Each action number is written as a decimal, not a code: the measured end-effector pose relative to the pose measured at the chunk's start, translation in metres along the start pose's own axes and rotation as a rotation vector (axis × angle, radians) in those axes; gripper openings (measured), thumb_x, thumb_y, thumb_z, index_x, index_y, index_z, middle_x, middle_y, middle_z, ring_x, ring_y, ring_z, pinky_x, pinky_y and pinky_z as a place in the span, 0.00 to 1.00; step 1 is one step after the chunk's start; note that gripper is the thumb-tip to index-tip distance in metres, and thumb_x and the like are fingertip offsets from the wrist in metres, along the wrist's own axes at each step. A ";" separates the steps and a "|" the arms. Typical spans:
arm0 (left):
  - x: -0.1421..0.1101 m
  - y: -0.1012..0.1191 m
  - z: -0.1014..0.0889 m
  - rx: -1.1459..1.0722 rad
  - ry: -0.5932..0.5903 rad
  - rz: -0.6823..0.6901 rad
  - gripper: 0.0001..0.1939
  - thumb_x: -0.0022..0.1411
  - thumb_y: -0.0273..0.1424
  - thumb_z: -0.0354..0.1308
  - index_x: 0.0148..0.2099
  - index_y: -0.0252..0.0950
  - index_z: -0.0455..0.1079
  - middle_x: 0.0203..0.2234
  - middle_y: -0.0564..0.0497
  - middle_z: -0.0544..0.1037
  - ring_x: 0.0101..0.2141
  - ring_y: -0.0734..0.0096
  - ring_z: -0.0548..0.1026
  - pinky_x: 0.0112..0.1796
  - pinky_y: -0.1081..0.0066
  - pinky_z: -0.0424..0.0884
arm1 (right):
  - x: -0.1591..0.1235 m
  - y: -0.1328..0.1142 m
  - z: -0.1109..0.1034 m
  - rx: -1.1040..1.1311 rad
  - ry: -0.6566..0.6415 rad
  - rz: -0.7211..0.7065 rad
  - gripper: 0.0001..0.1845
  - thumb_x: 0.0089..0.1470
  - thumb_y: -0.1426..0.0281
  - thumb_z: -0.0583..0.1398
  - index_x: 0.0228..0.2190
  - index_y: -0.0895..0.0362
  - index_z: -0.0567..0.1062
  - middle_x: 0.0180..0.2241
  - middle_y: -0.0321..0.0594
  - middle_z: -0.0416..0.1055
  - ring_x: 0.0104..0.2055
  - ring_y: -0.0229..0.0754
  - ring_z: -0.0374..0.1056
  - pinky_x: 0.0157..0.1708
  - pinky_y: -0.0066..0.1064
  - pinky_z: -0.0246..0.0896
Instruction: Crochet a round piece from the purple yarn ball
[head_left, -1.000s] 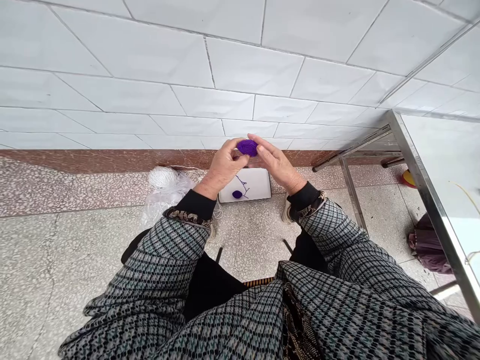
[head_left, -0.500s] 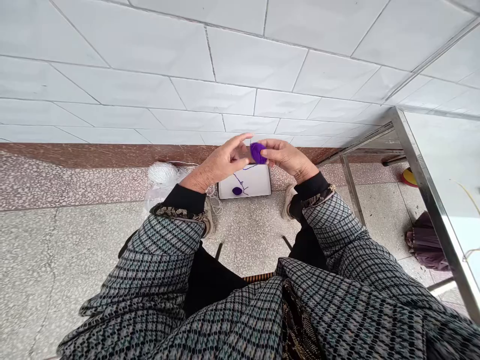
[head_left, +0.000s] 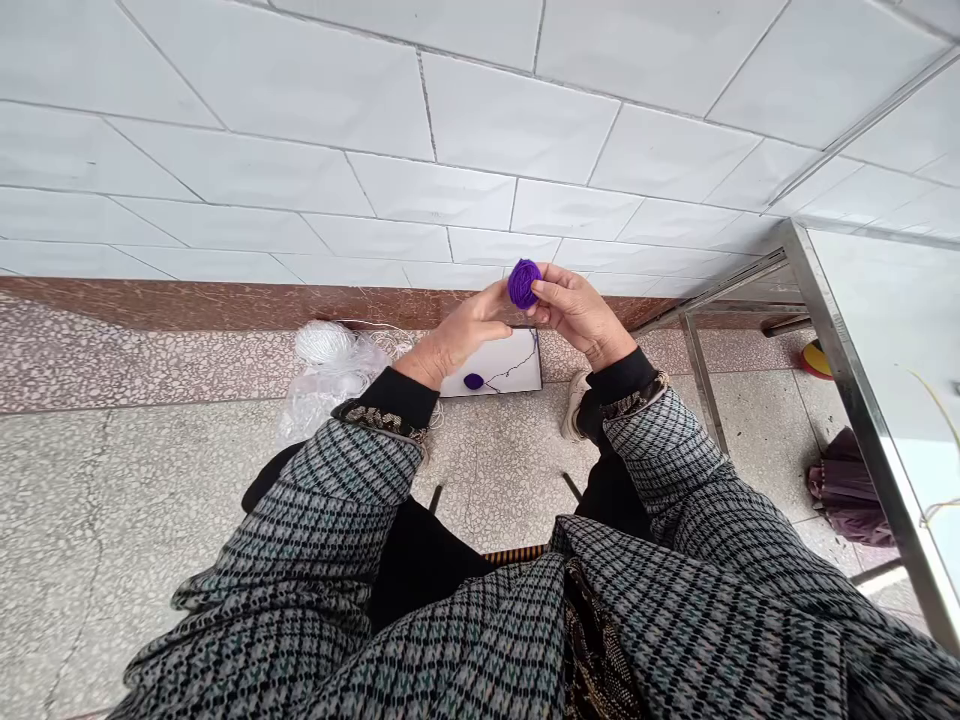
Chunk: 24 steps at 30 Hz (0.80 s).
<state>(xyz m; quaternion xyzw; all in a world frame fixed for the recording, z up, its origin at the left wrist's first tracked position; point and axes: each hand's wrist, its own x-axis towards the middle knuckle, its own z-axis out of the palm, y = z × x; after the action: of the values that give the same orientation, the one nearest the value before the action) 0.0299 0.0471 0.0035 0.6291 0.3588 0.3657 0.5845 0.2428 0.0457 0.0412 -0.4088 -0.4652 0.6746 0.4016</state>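
A small ball of purple yarn (head_left: 524, 285) is held up in front of the wall by my right hand (head_left: 574, 308), thumb on its near side and fingers curled behind. My left hand (head_left: 474, 325) is beside the ball, its fingertips at the ball's left edge and its thumb stretched out apart below. Whether those fingertips press on the ball or pinch a strand cannot be made out. Below on the floor lies a white shallow tray (head_left: 487, 360) with a second purple yarn ball (head_left: 473, 381) in it. A thin purple strand (head_left: 517, 370) runs across the tray.
White yarn (head_left: 324, 343) and clear plastic wrapping (head_left: 311, 395) lie on the floor left of the tray. A metal-framed table (head_left: 840, 340) stands at the right, with a dark folded cloth-like thing (head_left: 851, 485) beneath. The tiled wall (head_left: 480, 200) rises close ahead.
My left hand has moved right and up to the ball, its fingers less spread. The held ball has risen slightly and turned. The strand on the tray now lies farther right.
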 end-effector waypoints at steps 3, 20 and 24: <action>-0.003 0.008 0.019 -0.160 0.023 -0.064 0.12 0.73 0.30 0.62 0.55 0.39 0.81 0.34 0.49 0.81 0.36 0.64 0.82 0.46 0.61 0.84 | 0.003 0.002 0.001 0.029 0.031 -0.015 0.25 0.56 0.54 0.80 0.43 0.54 0.78 0.31 0.30 0.74 0.30 0.32 0.68 0.32 0.25 0.71; -0.008 0.010 0.019 0.466 0.061 0.080 0.15 0.72 0.36 0.56 0.39 0.37 0.81 0.32 0.49 0.84 0.34 0.63 0.78 0.41 0.66 0.72 | 0.009 0.004 -0.001 0.074 0.195 -0.016 0.24 0.58 0.57 0.80 0.35 0.54 0.73 0.28 0.29 0.72 0.26 0.30 0.66 0.27 0.22 0.65; -0.012 0.010 0.007 0.663 0.051 0.121 0.14 0.73 0.36 0.57 0.37 0.38 0.81 0.33 0.46 0.86 0.35 0.60 0.80 0.40 0.64 0.72 | 0.012 0.011 -0.001 -0.205 0.285 -0.067 0.17 0.61 0.68 0.76 0.39 0.54 0.72 0.31 0.30 0.74 0.28 0.31 0.65 0.29 0.24 0.63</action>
<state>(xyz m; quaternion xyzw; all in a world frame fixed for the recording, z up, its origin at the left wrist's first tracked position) 0.0304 0.0323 0.0124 0.7958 0.4347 0.2788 0.3163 0.2378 0.0549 0.0283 -0.5235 -0.4831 0.5451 0.4421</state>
